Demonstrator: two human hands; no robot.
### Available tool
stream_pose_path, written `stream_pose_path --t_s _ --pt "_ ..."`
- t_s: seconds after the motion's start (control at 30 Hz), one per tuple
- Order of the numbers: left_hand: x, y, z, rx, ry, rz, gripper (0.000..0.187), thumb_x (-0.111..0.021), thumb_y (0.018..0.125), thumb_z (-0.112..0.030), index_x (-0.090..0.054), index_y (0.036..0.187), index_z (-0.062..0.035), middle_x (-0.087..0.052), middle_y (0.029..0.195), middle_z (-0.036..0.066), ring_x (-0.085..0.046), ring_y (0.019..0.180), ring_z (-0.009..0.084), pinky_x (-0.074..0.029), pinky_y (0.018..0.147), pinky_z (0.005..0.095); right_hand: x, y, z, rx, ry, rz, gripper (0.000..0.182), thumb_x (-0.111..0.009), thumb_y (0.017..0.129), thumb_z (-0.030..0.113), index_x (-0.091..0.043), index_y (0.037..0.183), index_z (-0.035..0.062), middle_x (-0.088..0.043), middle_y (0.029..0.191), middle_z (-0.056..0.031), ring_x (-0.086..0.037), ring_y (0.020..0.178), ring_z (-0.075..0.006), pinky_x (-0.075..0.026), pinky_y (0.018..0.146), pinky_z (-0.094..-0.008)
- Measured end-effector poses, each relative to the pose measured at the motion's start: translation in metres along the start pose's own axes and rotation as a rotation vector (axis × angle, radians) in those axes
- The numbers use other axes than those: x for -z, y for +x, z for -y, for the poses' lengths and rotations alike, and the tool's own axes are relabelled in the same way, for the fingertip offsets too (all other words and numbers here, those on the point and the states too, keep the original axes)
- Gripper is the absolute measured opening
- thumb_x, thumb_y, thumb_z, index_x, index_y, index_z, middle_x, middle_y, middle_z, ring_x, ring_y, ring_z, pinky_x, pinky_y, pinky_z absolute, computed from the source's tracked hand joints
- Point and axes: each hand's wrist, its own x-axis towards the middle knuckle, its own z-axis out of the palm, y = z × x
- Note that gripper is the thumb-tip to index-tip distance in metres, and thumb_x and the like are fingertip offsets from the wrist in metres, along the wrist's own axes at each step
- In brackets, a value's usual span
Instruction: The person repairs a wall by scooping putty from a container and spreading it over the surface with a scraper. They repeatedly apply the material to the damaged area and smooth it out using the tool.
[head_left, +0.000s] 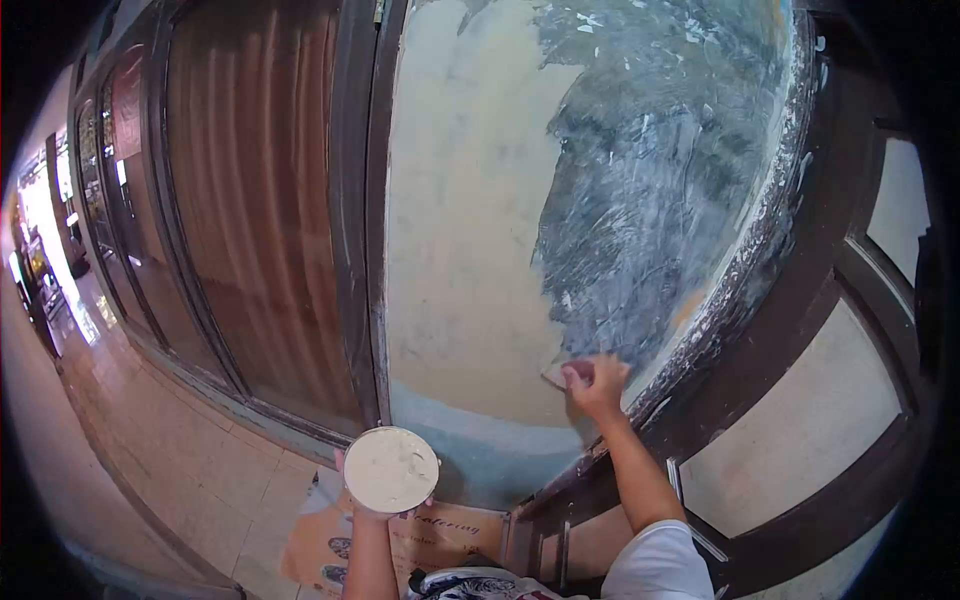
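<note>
My left hand [370, 513] holds up a round tub of cream-coloured putty [392, 468] from below, its fingers wrapped around the sides. The putty's surface is smooth with a few small dents. My right hand [598, 385] is closed on a putty knife [554, 376], mostly hidden by the fingers, with its blade end at the wall. That wall [470, 220] is coated cream on the left, while a rough grey-blue patch [640, 210] fills its upper right. My right hand is at the lower end of this patch, near the border between the two.
To the left stands a dark-framed window with a brown curtain [250, 190]. A dark wooden door with pale panels [800, 420] is close on the right. Printed orange sheeting [450, 535] lies on the floor below, beside the tiles [190, 440].
</note>
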Motion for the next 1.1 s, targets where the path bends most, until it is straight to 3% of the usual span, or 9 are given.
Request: stream_pose_path --t_s 0.13,0.23,0.4,0.53,0.6,0.67,0.77,1.0,1.1 --pt "-0.001 -0.002 0.003 -0.144 -0.067 -0.169 0.110 -0.041 0.074 -0.095 -0.044 0.146 -0.0112 -0.055 0.126 0.040 -0.062 0.074 0.0648 -0.054 0.038 0.0578 -0.004 0.006 -0.015 0.049 -0.043 0.150 0.039 -0.079 0.086 0.035 -0.063 0.105 0.0051 -0.060 0.099 -0.0159 -0.055 0.097 -0.0343 -0.036 0.089 -0.0502" --pt "0.010 0.002 0.000 -0.044 0.062 -0.080 0.111 -0.042 0.073 -0.095 -0.045 0.145 -0.0110 -0.055 0.125 0.040 -0.062 0.075 0.0643 -0.054 0.037 0.0562 -0.001 0.034 -0.024 -0.358 0.182 -0.529 0.032 -0.083 0.078 0.031 -0.066 0.096 0.0103 -0.063 0.094 -0.0116 -0.056 0.097 -0.0334 -0.036 0.088 -0.0510" --pt "0.000 0.005 0.001 0.054 -0.012 0.047 0.109 -0.040 0.076 -0.094 -0.042 0.150 -0.0132 -0.054 0.133 0.036 -0.060 0.088 0.0647 -0.055 0.047 0.0592 -0.012 -0.014 -0.016 0.029 -0.007 -0.011 0.030 -0.080 0.079 0.026 -0.066 0.098 0.0077 -0.063 0.095 -0.0136 -0.056 0.095 -0.0349 -0.034 0.091 -0.0521" --pt "-0.004 0.010 0.001 -0.020 0.002 -0.009 0.109 -0.039 0.078 -0.092 -0.043 0.149 -0.0095 -0.053 0.137 0.035 -0.061 0.089 0.0635 -0.057 0.051 0.0618 -0.012 0.027 -0.036 -0.253 0.225 -0.211 0.041 -0.082 0.085 0.024 -0.060 0.112 0.0010 -0.064 0.096 -0.0119 -0.061 0.092 -0.0277 -0.048 0.082 -0.0431" --pt "0.001 0.011 -0.002 0.072 0.078 0.126 0.108 -0.037 0.081 -0.091 -0.044 0.148 -0.0077 -0.053 0.139 0.032 -0.062 0.092 0.0604 -0.058 0.053 0.0604 -0.008 0.034 -0.032 -0.454 0.345 -0.686 0.039 -0.080 0.085 0.032 -0.060 0.100 0.0019 -0.061 0.088 -0.0119 -0.055 0.091 -0.0331 -0.040 0.083 -0.0439" --pt "-0.015 0.012 0.003 -0.009 -0.061 0.021 0.108 -0.036 0.080 -0.091 -0.044 0.148 -0.0074 -0.052 0.138 0.034 -0.062 0.093 0.0609 -0.058 0.052 0.0604 0.002 0.020 -0.001 -0.497 0.591 -0.600 0.037 -0.080 0.085 0.031 -0.062 0.101 0.0036 -0.061 0.089 -0.0119 -0.055 0.093 -0.0330 -0.039 0.086 -0.0456" --pt "0.003 0.012 -0.005 0.084 0.009 0.082 0.113 -0.038 0.075 -0.095 -0.044 0.149 -0.0099 -0.051 0.136 0.038 -0.060 0.093 0.0658 -0.058 0.054 0.0645 -0.011 -0.007 -0.007 0.152 -0.078 0.013 0.034 -0.080 0.084 0.030 -0.064 0.101 0.0053 -0.062 0.092 -0.0126 -0.055 0.093 -0.0334 -0.035 0.091 -0.0497" --pt "-0.004 0.016 -0.003 0.002 -0.046 -0.051 0.109 -0.040 0.077 -0.093 -0.047 0.147 -0.0095 -0.056 0.133 0.036 -0.060 0.092 0.0647 -0.054 0.059 0.0693 -0.010 0.026 -0.032 -0.351 0.303 -0.379 0.035 -0.080 0.084 0.033 -0.062 0.097 0.0055 -0.060 0.097 -0.0136 -0.054 0.091 -0.0336 -0.036 0.085 -0.0500" --pt "-0.001 0.019 -0.006 0.088 -0.101 0.089 0.104 -0.043 0.080 -0.090 -0.051 0.145 -0.0091 -0.054 0.141 0.027 -0.058 0.113 0.0573 -0.051 0.081 0.0735 -0.017 0.007 -0.013 0.079 0.055 -0.097 0.037 -0.079 0.083 0.036 -0.061 0.097 0.0060 -0.058 0.094 -0.0133 -0.054 0.088 -0.0325 -0.036 0.083 -0.0509"
